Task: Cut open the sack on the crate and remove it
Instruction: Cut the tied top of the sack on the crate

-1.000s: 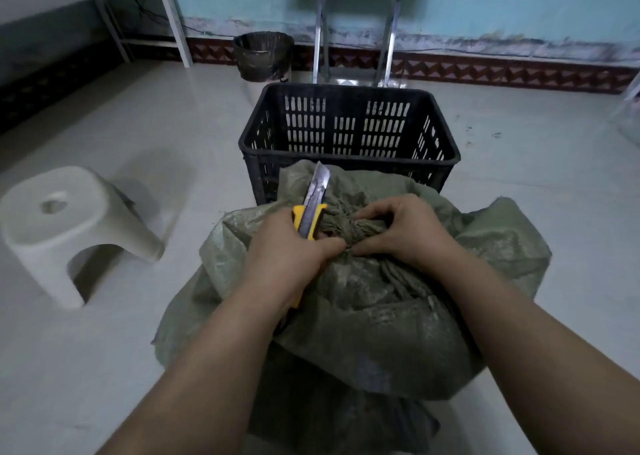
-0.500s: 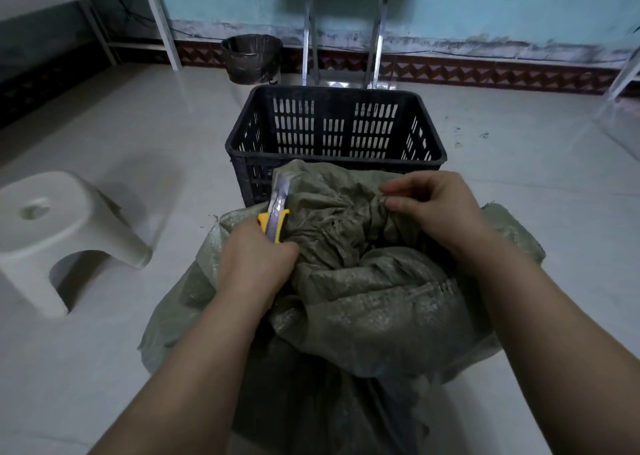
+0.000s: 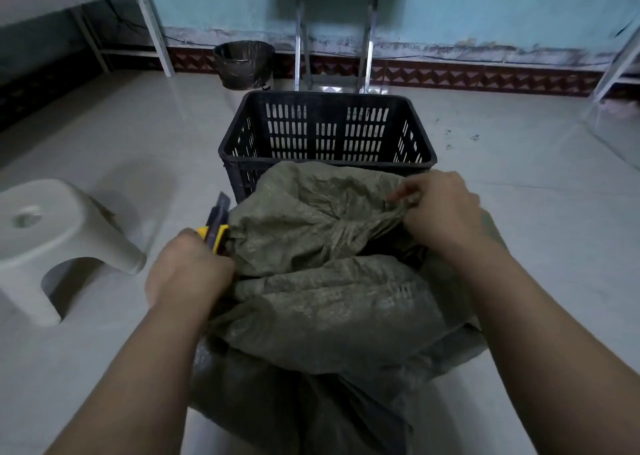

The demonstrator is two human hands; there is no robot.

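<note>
Head view: the green woven sack (image 3: 329,281) leans against the black plastic crate's (image 3: 325,96) near rim. The right hand (image 3: 441,212) pinches its bunched neck, probably to pull it taut. The left hand (image 3: 188,274) grips a yellow utility knife (image 3: 217,226), blade toward the crate, away from the fingers.

You cannot read any words, numbers or signs here. The sack (image 3: 329,298), the crate (image 3: 325,108), the knife (image 3: 217,227) and the stool (image 3: 69,219) show no letters that you can make out.
</note>
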